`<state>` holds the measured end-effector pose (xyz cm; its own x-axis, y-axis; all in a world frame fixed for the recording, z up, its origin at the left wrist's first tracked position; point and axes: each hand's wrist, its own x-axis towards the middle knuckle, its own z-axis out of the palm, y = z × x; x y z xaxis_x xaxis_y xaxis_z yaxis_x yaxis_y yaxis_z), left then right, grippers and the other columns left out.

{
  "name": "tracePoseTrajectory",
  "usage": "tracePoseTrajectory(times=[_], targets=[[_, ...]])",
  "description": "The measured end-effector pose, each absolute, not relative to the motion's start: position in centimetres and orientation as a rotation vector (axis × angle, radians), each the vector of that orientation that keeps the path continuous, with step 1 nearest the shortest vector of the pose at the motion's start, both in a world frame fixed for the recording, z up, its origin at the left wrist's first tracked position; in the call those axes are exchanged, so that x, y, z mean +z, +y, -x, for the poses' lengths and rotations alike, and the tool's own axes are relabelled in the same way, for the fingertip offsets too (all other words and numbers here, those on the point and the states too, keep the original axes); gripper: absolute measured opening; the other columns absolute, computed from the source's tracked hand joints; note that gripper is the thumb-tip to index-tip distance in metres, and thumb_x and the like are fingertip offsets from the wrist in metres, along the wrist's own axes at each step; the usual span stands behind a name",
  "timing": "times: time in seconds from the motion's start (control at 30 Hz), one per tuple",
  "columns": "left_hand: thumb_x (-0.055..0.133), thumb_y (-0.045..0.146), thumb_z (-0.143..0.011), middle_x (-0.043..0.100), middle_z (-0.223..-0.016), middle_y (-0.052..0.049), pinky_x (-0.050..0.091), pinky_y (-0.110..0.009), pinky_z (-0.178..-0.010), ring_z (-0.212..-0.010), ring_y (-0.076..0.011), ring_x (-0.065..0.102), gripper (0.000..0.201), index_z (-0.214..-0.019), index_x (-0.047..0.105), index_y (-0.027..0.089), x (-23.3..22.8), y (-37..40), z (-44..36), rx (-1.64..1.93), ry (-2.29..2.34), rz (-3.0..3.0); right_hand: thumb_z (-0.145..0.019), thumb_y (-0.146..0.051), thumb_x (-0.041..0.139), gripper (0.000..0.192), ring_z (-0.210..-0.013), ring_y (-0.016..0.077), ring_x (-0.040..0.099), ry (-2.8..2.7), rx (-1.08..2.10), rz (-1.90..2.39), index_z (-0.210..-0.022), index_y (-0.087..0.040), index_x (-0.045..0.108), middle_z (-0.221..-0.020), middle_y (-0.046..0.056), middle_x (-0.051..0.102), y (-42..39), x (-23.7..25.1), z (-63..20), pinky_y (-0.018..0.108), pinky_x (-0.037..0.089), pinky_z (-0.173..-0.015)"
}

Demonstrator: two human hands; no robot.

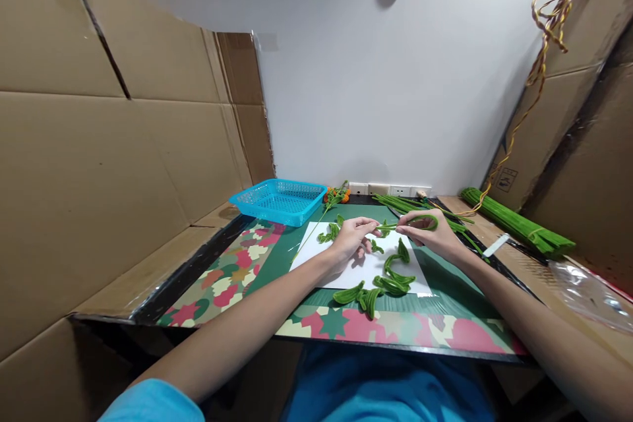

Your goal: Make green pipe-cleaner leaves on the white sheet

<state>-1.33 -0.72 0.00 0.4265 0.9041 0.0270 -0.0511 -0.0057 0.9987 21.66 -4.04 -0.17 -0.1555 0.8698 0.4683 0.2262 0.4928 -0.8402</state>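
Note:
Between my two hands stretches a green pipe cleaner (429,219), bent into a loop at its right side. My left hand (352,241) pinches its left end, with the lower fingers curled loosely. Closed on the looped part is my right hand (424,229). Beneath them lies a white sheet of paper (316,270). Several leaf shapes of green pipe cleaner (393,283) are scattered on and just off the sheet, some at its front edge, others beyond my left hand.
A blue plastic basket (291,219) stands at the back left, beside an orange flower (338,195) on a green stem. Loose green pipe cleaners (395,202) lie at the back; a thick bundle (519,221) rests right. Cardboard walls (123,158) flank the table. A yellow cord (542,66) hangs right.

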Motion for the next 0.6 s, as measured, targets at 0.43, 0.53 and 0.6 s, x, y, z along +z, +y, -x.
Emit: tracePoseTrajectory(times=[0.43, 0.53, 0.6], targets=[[0.072, 0.04, -0.093, 0.071, -0.089, -0.005, 0.029, -0.019, -0.034, -0.04, -0.0041, 0.051, 0.029, -0.109, 0.066, 0.017, -1.0, -0.4, 1.1, 0.842, 0.818, -1.406, -0.078, -0.051, 0.087, 0.036, -0.046, 0.0118, 0.045, -1.647, 0.744, 0.925, -0.079, -0.016, 0.077, -0.054, -0.002, 0.054, -4.3, 0.0, -21.7, 0.027, 0.033, -0.044], [0.069, 0.044, -0.095, 0.069, -0.079, -0.004, 0.028, -0.019, -0.032, -0.036, -0.0045, 0.048, 0.03, -0.098, 0.068, 0.015, -1.3, -0.2, 1.2, 0.79, 0.795, -1.432, -0.078, -0.052, 0.087, 0.038, -0.045, 0.0111, 0.044, -1.622, 0.736, 0.893, -0.079, -0.016, 0.076, -0.055, -0.001, 0.056, -4.3, 0.0, -21.6, 0.026, 0.034, -0.044], [0.067, 0.046, -0.096, 0.063, -0.067, -0.001, 0.028, -0.019, -0.032, -0.035, -0.0057, 0.047, 0.031, -0.09, 0.066, 0.015, -1.4, -0.2, 1.2, 0.774, 0.782, -1.439, -0.079, -0.052, 0.086, 0.038, -0.046, 0.0106, 0.044, -1.617, 0.735, 0.88, -0.079, -0.016, 0.076, -0.058, 0.0, 0.059, -4.4, 0.1, -21.5, 0.026, 0.034, -0.044]])
